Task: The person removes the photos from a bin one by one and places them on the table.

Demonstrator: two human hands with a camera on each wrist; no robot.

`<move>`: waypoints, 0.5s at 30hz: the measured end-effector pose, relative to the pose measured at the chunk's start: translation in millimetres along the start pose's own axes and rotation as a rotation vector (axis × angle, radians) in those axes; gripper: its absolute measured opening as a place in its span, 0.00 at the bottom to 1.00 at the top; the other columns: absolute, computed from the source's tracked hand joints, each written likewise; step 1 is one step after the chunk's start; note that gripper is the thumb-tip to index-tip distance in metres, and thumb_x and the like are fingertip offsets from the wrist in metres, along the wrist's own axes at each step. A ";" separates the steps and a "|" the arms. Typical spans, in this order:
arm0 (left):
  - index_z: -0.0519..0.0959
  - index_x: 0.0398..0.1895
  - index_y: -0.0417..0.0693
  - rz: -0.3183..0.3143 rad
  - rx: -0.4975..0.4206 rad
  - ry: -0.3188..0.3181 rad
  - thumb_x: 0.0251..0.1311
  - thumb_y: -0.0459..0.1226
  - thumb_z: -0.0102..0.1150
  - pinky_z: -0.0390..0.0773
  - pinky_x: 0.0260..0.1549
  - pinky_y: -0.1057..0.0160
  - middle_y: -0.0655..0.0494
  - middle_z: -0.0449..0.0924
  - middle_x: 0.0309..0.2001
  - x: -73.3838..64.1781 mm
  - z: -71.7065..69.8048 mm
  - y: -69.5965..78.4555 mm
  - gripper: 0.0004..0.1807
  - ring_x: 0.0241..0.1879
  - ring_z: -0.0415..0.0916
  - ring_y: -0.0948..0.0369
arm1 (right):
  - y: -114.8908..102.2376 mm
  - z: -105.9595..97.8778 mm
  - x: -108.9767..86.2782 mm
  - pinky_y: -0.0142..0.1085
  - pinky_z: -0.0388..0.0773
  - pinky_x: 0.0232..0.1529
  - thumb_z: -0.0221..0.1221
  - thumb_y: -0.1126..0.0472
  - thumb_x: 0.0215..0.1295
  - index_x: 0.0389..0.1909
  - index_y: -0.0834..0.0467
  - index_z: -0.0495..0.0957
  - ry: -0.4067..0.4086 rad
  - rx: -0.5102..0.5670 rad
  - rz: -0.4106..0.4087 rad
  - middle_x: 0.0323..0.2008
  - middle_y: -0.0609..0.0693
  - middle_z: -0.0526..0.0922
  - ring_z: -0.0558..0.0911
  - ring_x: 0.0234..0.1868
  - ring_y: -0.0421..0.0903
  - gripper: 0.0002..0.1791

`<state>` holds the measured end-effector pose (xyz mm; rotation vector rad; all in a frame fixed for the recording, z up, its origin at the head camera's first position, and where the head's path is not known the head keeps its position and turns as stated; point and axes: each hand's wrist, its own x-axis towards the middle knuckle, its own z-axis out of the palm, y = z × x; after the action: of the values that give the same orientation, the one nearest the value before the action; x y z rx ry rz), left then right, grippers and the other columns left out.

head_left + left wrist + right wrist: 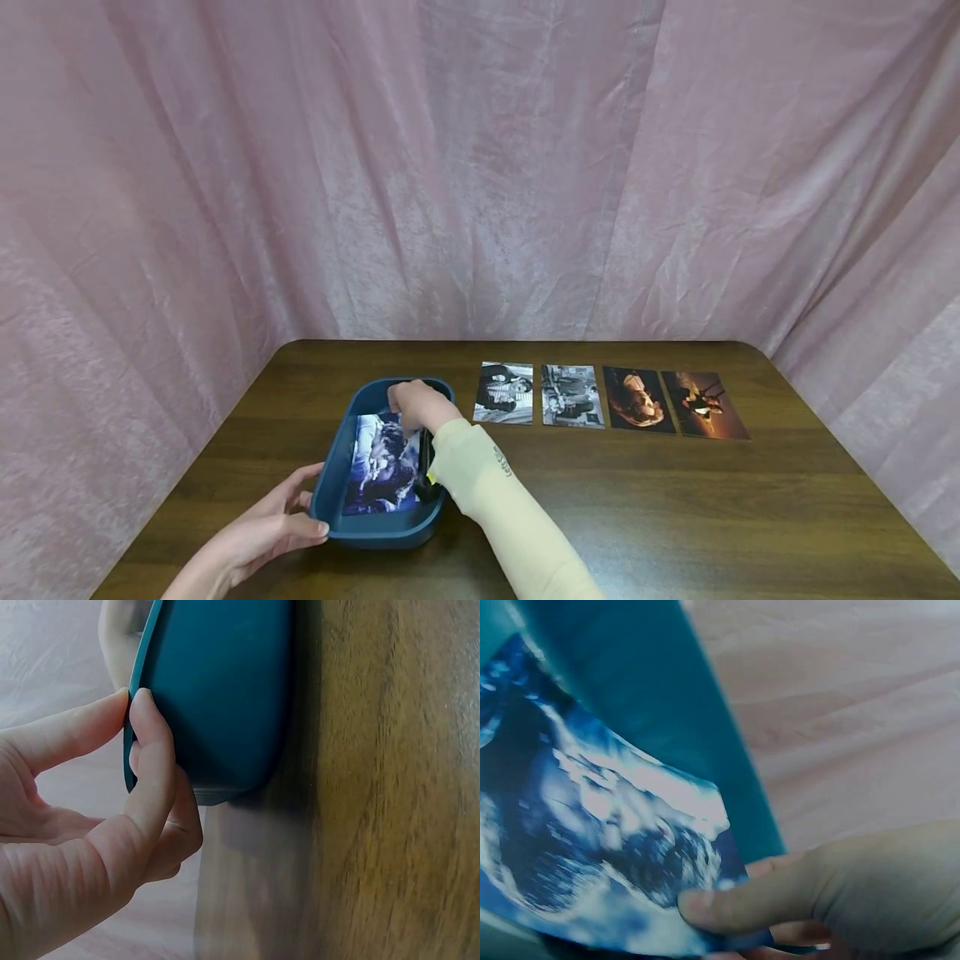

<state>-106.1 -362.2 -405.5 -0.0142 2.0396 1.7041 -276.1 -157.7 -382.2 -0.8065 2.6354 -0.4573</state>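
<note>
A blue plastic tub (pixel 382 540) stands at the left of the wooden table. Its left rim is pinched between the thumb and fingers of my left hand (pixel 262 529), close up in the left wrist view. Inside lies a blue, purple and white photo print (pixel 378 471). My right hand (pixel 425 407) reaches over the tub's right side and pinches the print's edge. In the right wrist view the thumb (pixel 705 909) presses on its face, with the other fingers partly hidden behind it. Whether more prints lie underneath, I cannot tell.
To the right of the tub, a row of prints lies on the table (pixel 637 508): two black-and-white photos (pixel 505 393) (pixel 572 397), then two dark orange-brown ones (pixel 640 400) (pixel 703 405). Behind the table hangs a pink curtain (pixel 480 183).
</note>
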 end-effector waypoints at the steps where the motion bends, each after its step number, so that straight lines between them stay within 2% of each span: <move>1: 0.36 0.76 0.35 0.003 0.001 -0.002 0.58 0.31 0.59 0.81 0.50 0.57 0.46 0.68 0.47 -0.2 0.1 -0.5 0.51 0.44 0.77 0.58 | 1.3 -3.7 -1.4 0.33 0.71 0.27 0.66 0.70 0.59 0.47 0.55 0.75 -0.016 0.049 -0.022 0.45 0.50 0.75 0.74 0.30 0.45 0.17; 3: 0.36 0.76 0.36 0.000 -0.001 -0.001 0.59 0.31 0.59 0.81 0.50 0.58 0.46 0.68 0.46 -0.4 0.4 -0.6 0.51 0.44 0.77 0.58 | 3.8 -10.8 -5.0 0.33 0.78 0.27 0.65 0.71 0.60 0.44 0.58 0.74 -0.048 0.158 -0.057 0.42 0.50 0.74 0.79 0.26 0.46 0.14; 5: 0.36 0.76 0.35 0.001 -0.003 -0.004 0.59 0.31 0.59 0.81 0.50 0.58 0.46 0.68 0.46 -0.7 0.3 -0.7 0.51 0.44 0.77 0.58 | 6.2 -16.9 -7.9 0.36 0.83 0.31 0.64 0.72 0.60 0.42 0.60 0.73 -0.081 0.255 -0.091 0.40 0.52 0.73 0.83 0.26 0.49 0.12; 9: 0.36 0.76 0.36 -0.018 -0.008 0.000 0.58 0.31 0.60 0.82 0.51 0.57 0.45 0.67 0.47 -0.6 -0.2 -0.3 0.51 0.44 0.77 0.58 | 12.5 -22.9 -9.7 0.45 0.86 0.35 0.62 0.74 0.61 0.42 0.60 0.73 -0.129 0.448 -0.140 0.36 0.56 0.77 0.86 0.26 0.54 0.12; 12: 0.36 0.76 0.36 -0.030 -0.013 0.004 0.58 0.31 0.60 0.82 0.51 0.57 0.44 0.66 0.48 -0.3 -0.3 -0.4 0.51 0.44 0.76 0.57 | 19.5 -22.2 -8.7 0.49 0.85 0.37 0.63 0.73 0.61 0.44 0.59 0.74 -0.126 0.572 -0.174 0.33 0.56 0.77 0.85 0.24 0.52 0.13; 15: 0.35 0.77 0.36 -0.023 -0.017 -0.005 0.59 0.31 0.59 0.81 0.51 0.57 0.44 0.66 0.48 0.1 0.3 -0.8 0.51 0.44 0.76 0.57 | 28.8 -20.6 -10.2 0.54 0.84 0.40 0.64 0.72 0.60 0.45 0.60 0.76 -0.084 0.700 -0.195 0.32 0.56 0.76 0.85 0.23 0.51 0.14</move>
<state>-105.8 -362.1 -406.4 -0.0393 2.0136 1.7057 -290.3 -125.0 -373.0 -0.8081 2.0849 -1.2676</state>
